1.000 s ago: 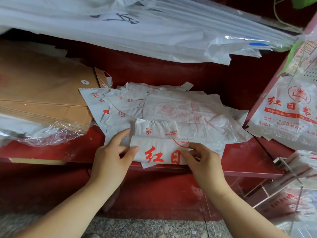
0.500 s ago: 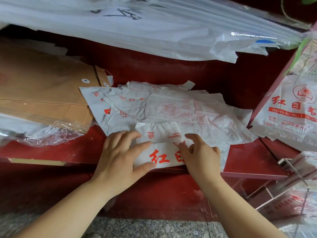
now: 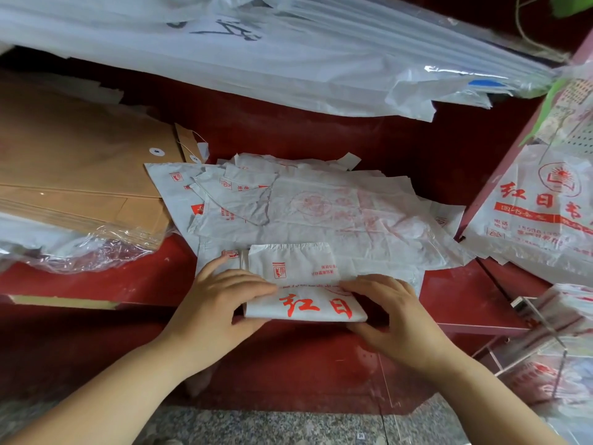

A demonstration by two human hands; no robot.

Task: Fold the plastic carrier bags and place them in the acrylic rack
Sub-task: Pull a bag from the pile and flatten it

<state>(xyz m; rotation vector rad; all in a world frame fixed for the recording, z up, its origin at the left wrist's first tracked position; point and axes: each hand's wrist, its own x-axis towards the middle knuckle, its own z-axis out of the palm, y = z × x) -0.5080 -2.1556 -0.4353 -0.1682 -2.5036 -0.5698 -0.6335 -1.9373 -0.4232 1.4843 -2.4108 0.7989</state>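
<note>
Newly, left hand point(image 3: 221, 305) and right hand point(image 3: 396, 314) grip the folded bag point(image 3: 316, 308).

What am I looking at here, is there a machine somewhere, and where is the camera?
No machine: these are a person's two bare hands, filmed by one camera worn on the head, looking forward and down. The left hand and right hand each grip an end of a folded bag, white with red print, at the front edge of a red shelf. Behind it lies a pile of flat bags; brown envelopes sit to the left. The acrylic rack stands low on the right.
</note>
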